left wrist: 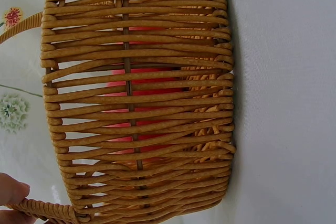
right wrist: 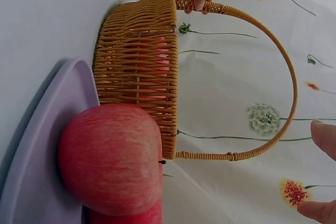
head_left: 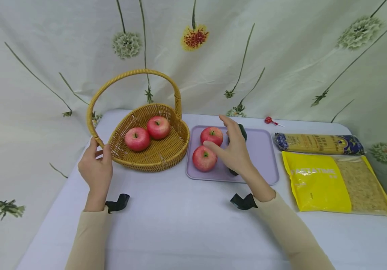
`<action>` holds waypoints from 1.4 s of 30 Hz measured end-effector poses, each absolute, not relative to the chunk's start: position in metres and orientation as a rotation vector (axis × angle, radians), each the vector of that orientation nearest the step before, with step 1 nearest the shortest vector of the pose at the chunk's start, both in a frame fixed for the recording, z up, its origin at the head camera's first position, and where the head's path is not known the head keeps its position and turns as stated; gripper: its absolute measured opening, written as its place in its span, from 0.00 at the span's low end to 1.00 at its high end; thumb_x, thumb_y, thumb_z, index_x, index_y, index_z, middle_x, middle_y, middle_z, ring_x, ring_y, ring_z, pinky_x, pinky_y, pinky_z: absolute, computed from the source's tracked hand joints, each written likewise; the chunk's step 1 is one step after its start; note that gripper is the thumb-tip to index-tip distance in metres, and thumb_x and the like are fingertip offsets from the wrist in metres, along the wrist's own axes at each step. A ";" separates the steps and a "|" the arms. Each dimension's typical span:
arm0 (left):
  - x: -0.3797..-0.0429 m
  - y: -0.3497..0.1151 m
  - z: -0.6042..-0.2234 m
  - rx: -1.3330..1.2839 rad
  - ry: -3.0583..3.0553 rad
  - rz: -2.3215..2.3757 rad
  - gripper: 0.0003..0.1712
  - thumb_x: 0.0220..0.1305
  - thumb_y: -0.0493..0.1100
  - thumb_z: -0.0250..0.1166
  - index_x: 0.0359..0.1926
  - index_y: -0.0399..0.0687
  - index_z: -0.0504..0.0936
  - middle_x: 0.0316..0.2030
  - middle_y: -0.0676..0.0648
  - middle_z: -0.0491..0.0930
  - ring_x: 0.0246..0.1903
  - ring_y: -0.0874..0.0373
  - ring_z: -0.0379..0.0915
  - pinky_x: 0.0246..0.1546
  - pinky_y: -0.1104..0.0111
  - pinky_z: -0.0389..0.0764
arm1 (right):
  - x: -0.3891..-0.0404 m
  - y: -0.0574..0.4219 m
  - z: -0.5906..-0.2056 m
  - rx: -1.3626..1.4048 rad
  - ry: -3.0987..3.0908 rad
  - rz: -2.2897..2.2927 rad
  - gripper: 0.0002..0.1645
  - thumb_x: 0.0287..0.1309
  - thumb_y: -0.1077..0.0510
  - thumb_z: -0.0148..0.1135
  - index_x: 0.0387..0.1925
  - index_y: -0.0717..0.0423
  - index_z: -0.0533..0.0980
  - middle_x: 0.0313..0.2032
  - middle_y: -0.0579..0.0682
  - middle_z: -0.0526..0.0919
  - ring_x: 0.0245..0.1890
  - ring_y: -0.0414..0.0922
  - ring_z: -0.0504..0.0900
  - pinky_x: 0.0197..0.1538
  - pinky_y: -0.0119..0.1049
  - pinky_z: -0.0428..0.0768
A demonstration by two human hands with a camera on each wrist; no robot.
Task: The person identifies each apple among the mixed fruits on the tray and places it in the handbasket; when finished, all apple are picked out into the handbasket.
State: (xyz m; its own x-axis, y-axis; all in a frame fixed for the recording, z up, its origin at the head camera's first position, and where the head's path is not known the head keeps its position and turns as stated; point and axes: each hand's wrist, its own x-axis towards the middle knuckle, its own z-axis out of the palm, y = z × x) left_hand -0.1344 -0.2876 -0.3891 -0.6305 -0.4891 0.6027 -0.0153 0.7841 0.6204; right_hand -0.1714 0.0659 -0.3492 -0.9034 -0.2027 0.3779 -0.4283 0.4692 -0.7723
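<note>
My left hand [head_left: 96, 165] pinches the lower left part of the arched handle on a wicker basket [head_left: 152, 161]. Two red apples [head_left: 137, 139] lie inside the basket; through the weave they show as red patches in the left wrist view. Over the lilac tray [head_left: 262, 161] hovers my right hand [head_left: 235, 152], its thumb and fingers spread apart with nothing between them. Beneath and beside its thumb, two more apples [head_left: 205, 158] sit on the tray's left side. A dark green item [head_left: 243, 132] on the tray is mostly hidden behind the right hand.
Right of the tray lie a long pack of noodles [head_left: 318, 144] and a yellow pasta bag [head_left: 321, 182]. A red lollipop [head_left: 269, 120] rests near the table's back edge. Behind the white table [head_left: 179, 225] hangs a flowered cloth [head_left: 281, 56].
</note>
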 end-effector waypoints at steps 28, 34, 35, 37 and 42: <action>-0.133 -0.288 -0.390 0.369 -2.156 -0.747 0.20 0.59 0.48 0.55 0.50 0.44 0.76 0.41 0.39 0.80 0.33 0.46 0.79 0.30 0.56 0.81 | -0.157 0.074 -0.390 0.536 -2.521 1.377 0.54 0.40 0.45 0.68 0.66 0.49 0.49 0.64 0.50 0.54 0.58 0.47 0.63 0.55 0.47 0.71; -0.133 -0.288 -0.391 0.378 -2.158 -0.745 0.20 0.59 0.49 0.54 0.50 0.45 0.76 0.41 0.40 0.80 0.34 0.47 0.79 0.30 0.56 0.80 | -0.157 0.070 -0.397 0.550 -2.555 1.397 0.54 0.40 0.45 0.68 0.66 0.46 0.48 0.64 0.50 0.52 0.60 0.50 0.60 0.54 0.49 0.72; -0.133 -0.288 -0.391 0.382 -2.160 -0.741 0.20 0.59 0.49 0.54 0.50 0.45 0.76 0.41 0.40 0.80 0.34 0.47 0.79 0.30 0.56 0.80 | -0.157 0.070 -0.398 0.557 -2.560 1.395 0.55 0.41 0.45 0.68 0.66 0.46 0.47 0.64 0.51 0.51 0.60 0.51 0.60 0.55 0.48 0.72; -0.134 -0.288 -0.391 0.390 -2.162 -0.731 0.20 0.59 0.49 0.54 0.50 0.45 0.76 0.41 0.42 0.80 0.34 0.48 0.80 0.30 0.56 0.80 | -0.157 0.069 -0.400 0.568 -2.568 1.386 0.55 0.41 0.47 0.68 0.66 0.46 0.47 0.64 0.52 0.52 0.59 0.52 0.61 0.55 0.47 0.72; -0.134 -0.288 -0.391 0.381 -2.158 -0.740 0.19 0.59 0.49 0.54 0.49 0.45 0.76 0.41 0.41 0.80 0.34 0.47 0.79 0.30 0.56 0.80 | -0.156 0.066 -0.405 0.603 -2.558 1.352 0.56 0.40 0.49 0.69 0.67 0.49 0.46 0.62 0.56 0.55 0.58 0.54 0.62 0.55 0.49 0.71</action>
State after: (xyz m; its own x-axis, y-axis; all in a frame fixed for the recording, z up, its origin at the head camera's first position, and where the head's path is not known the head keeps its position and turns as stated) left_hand -0.1343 -0.2882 -0.3909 -0.6303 -0.4935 0.5993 -0.0222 0.7831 0.6215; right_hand -0.1563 0.0657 -0.4045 -0.9002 -0.2656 0.3452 -0.4348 0.5027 -0.7472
